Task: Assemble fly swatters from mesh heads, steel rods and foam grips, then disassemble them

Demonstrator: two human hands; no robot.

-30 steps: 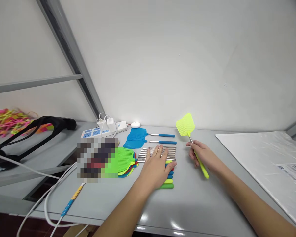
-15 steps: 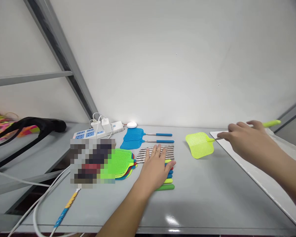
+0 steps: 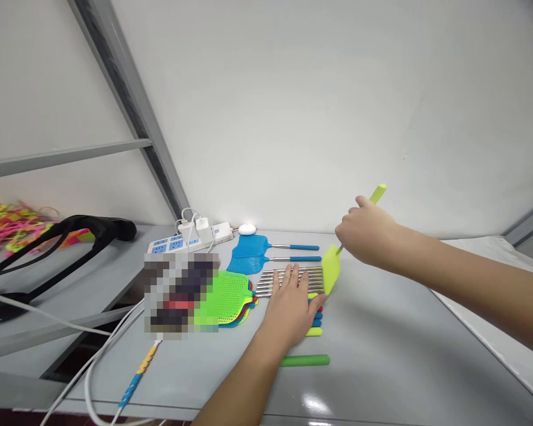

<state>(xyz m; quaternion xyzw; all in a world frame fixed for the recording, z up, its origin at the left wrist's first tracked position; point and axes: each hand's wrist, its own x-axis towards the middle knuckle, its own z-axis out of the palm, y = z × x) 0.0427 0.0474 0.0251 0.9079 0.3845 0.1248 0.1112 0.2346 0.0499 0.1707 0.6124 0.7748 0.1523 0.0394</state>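
My right hand (image 3: 364, 231) is closed around a yellow-green fly swatter (image 3: 331, 271) and holds it tilted, mesh head down and handle end up. That head hangs near the right ends of the silver shafts (image 3: 313, 276). My left hand (image 3: 288, 305) lies flat over these shafts and several coloured handles (image 3: 315, 332), fingers stretched out. To its left is a stack of swatter heads with a green one (image 3: 233, 294) on top. A green handle (image 3: 308, 360) lies apart, nearer the front. Behind my left hand are two blue fly swatters (image 3: 249, 254), their heads overlapping.
A white power strip (image 3: 224, 232) with plugged-in chargers and a white rounded object (image 3: 247, 229) stand by the wall. A blurred-out patch (image 3: 177, 296) covers something at the left. White cables (image 3: 89, 361), a black frame (image 3: 93, 228) and a white sheet (image 3: 484, 266) flank the table.
My right hand has moved left with the yellow-green swatter and tipped it more upright. The front green handle has shifted away from the others. My left hand still rests on the shafts.
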